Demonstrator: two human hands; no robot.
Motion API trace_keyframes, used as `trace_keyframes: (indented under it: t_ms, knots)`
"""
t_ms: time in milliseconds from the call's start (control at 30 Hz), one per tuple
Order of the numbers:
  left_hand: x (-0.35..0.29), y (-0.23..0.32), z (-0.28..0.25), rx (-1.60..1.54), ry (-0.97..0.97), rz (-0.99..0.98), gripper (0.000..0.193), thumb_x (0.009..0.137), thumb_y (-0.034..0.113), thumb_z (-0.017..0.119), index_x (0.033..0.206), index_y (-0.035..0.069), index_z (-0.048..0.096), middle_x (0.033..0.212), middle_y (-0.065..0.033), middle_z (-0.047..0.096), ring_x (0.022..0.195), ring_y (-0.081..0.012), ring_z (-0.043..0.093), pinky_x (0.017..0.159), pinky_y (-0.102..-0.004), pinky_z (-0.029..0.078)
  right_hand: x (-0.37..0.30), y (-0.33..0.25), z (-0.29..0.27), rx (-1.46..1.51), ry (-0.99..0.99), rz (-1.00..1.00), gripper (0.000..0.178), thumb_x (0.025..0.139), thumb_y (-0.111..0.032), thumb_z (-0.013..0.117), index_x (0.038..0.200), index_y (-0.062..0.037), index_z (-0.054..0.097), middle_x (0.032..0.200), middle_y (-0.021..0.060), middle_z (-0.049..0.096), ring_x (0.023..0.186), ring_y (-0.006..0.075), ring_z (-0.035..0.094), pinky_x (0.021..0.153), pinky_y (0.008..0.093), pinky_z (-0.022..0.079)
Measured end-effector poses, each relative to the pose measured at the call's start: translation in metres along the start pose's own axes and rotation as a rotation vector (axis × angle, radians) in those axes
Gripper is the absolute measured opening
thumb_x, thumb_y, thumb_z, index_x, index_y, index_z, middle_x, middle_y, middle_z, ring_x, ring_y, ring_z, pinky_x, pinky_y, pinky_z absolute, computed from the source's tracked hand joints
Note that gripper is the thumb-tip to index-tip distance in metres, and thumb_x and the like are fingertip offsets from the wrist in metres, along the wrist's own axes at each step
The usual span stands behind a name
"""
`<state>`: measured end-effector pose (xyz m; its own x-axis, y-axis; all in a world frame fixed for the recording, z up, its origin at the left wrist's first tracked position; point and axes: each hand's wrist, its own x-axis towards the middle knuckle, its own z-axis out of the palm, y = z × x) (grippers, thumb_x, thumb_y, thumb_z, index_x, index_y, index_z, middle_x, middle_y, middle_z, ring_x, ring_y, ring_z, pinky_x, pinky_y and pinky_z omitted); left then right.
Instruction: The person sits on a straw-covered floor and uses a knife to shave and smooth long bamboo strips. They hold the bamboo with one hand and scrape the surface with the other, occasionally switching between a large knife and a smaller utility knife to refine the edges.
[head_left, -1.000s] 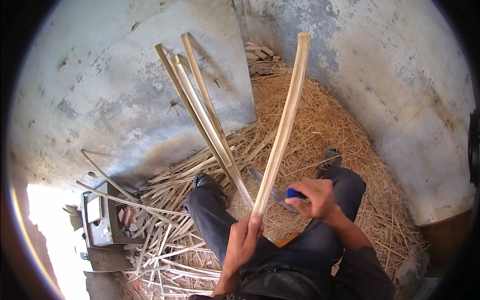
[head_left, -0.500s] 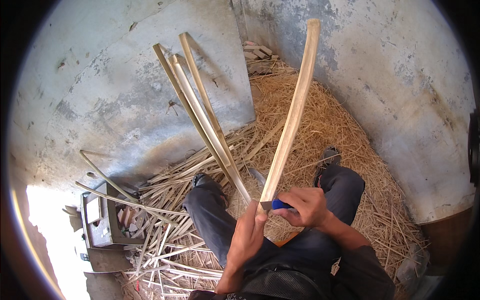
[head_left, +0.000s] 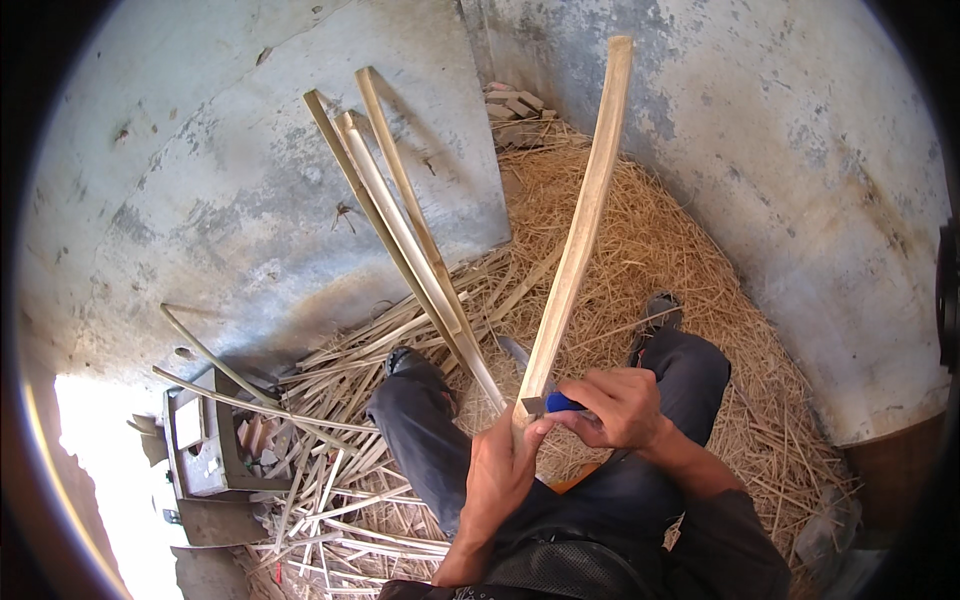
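A long, pale split bamboo strip (head_left: 580, 230) rises away from me, its near end wrapped by the fingers of my left hand (head_left: 497, 468). My right hand (head_left: 622, 408) is closed around the blue handle of a knife (head_left: 562, 402). The short, flat metal blade lies across the strip just above my left fingers. My left thumb is close to the blade; whether it touches cannot be made out.
Several bamboo strips (head_left: 395, 225) lean against the weathered wall (head_left: 240, 180) ahead on the left. Thin slats (head_left: 340, 365) and straw-like shavings (head_left: 720, 360) cover the floor around my legs. A box with wood scraps (head_left: 215, 440) stands left, and bricks (head_left: 517, 104) lie in the far corner.
The bamboo strip has shifted slightly left at its far end. My left thumb has come nearer the blade, and the blade's angle has changed a little.
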<state>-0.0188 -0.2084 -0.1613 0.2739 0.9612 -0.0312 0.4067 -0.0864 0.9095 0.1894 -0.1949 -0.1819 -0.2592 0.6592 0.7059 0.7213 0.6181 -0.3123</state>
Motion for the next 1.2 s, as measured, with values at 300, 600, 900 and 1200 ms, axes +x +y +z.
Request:
trace_keyframes:
  t_ms: [300, 600, 900, 1200]
  knots:
    - [-0.014, -0.013, 0.007, 0.074, 0.008, -0.037, 0.039, 0.107, 0.034, 0.065, 0.106, -0.005, 0.066, 0.072, -0.0272, 0.064, 0.072, -0.0492, 0.066, 0.063, -0.0493, 0.049, 0.017, 0.027, -0.015, 0.001, 0.061, 0.126, 0.030, 0.095, -0.035, 0.080, 0.098, -0.0058, 0.074, 0.079, 0.0071, 0.072, 0.061, 0.0243, 0.070, 0.052, 0.0345, 0.053]
    - [-0.029, -0.022, 0.001, 0.064, -0.022, -0.065, 0.037, 0.108, 0.031, 0.064, 0.108, -0.006, 0.067, 0.070, -0.0260, 0.063, 0.067, -0.0474, 0.066, 0.061, -0.0475, 0.049, 0.033, 0.065, -0.025, -0.061, 0.158, 0.105, 0.035, 0.099, -0.038, 0.076, 0.095, -0.0028, 0.074, 0.074, 0.0087, 0.070, 0.057, 0.0214, 0.066, 0.051, 0.0335, 0.049]
    - [-0.059, -0.034, -0.010, 0.114, -0.150, -0.211, 0.037, 0.108, 0.033, 0.062, 0.110, -0.004, 0.068, 0.073, -0.0258, 0.064, 0.072, -0.0478, 0.066, 0.067, -0.0485, 0.050, 0.065, 0.150, -0.057, -0.198, 0.285, 0.364, 0.049, 0.105, -0.053, 0.063, 0.103, -0.0065, 0.078, 0.070, 0.0051, 0.068, 0.054, 0.0164, 0.059, 0.052, 0.0344, 0.045]
    - [-0.050, -0.053, -0.013, 0.081, -0.099, -0.228, 0.039, 0.109, 0.033, 0.062, 0.111, -0.006, 0.067, 0.074, -0.0264, 0.063, 0.071, -0.0471, 0.065, 0.067, -0.0475, 0.050, 0.041, 0.099, -0.049, 0.050, 0.185, 0.437, 0.046, 0.103, -0.046, 0.068, 0.104, -0.0009, 0.076, 0.073, 0.0083, 0.070, 0.064, 0.0181, 0.066, 0.056, 0.0335, 0.048]
